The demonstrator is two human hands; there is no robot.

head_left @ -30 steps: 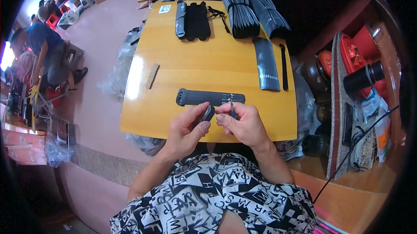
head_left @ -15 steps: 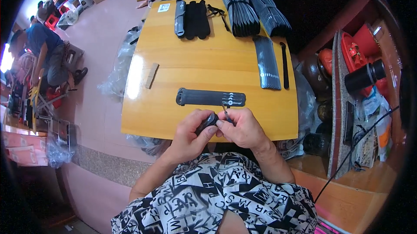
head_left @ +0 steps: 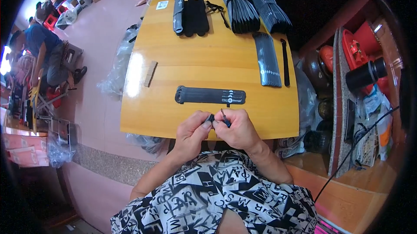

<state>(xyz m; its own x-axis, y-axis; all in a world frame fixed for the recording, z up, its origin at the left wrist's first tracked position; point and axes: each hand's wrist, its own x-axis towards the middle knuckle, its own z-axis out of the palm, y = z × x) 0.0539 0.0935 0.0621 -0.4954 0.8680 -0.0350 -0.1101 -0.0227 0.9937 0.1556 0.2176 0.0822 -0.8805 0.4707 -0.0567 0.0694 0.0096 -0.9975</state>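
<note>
Near the front edge of the table, both my hands are close together. My left hand (head_left: pixel 191 130) pinches a small black strap end (head_left: pixel 211 118), most of it hidden by the fingers. My right hand (head_left: pixel 239 130) is closed round a small pointed tool (head_left: pixel 223 116) with a metal tip and dark handle; its kind is not clear. The right thumb also meets the black strap end. Just beyond the hands lies a short stack of dark grey straps (head_left: pixel 204 95), with rounded loop ends at the left and white print at the right.
Bundled grey straps (head_left: pixel 240 10) stand at the far right of the yellow table (head_left: pixel 191 71). Nearer lie a flat strap stack (head_left: pixel 267 60) and a black strip (head_left: pixel 285 62). Black straps (head_left: pixel 196 16) and a thin wooden piece (head_left: pixel 150 73) lie left. A person (head_left: pixel 45 51) sits at left.
The black piece in my left hand shows less now, tucked between the fingertips. My hands have drawn closer together, and the right one has tilted slightly with the tool.
</note>
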